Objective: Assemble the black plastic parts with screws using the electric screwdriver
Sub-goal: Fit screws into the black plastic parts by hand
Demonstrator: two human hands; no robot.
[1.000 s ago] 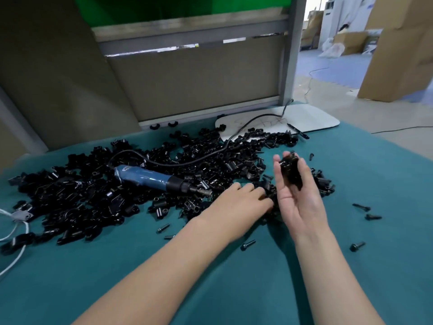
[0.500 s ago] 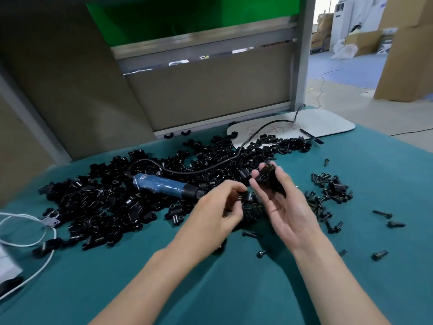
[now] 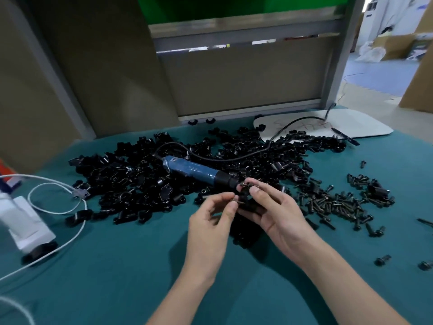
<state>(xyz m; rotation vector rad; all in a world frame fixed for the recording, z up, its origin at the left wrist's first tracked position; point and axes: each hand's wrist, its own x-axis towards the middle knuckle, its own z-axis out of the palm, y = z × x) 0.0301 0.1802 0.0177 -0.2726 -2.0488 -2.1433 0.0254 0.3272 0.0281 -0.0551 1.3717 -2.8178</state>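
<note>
My right hand (image 3: 273,212) grips a small black plastic part (image 3: 245,193) between thumb and fingers, just above the table. My left hand (image 3: 210,221) pinches a small screw (image 3: 234,201) and holds it against that part's left side. The blue electric screwdriver (image 3: 192,171) lies on a big heap of black plastic parts (image 3: 131,181), its black tip pointing at my hands and its black cord running off to the back right. A pile of black screws (image 3: 337,204) lies to the right of my right hand.
The table has a teal cloth (image 3: 117,266). A white board (image 3: 328,126) lies at the back right. A white cable (image 3: 58,207) and a white device (image 3: 25,221) sit at the left edge. Loose screws (image 3: 383,260) lie near the right. Grey partition panels stand behind.
My left hand lifted off the heap with a screw and met my right hand. Both hands now hold the part together, closer to me. The view has swung left.
</note>
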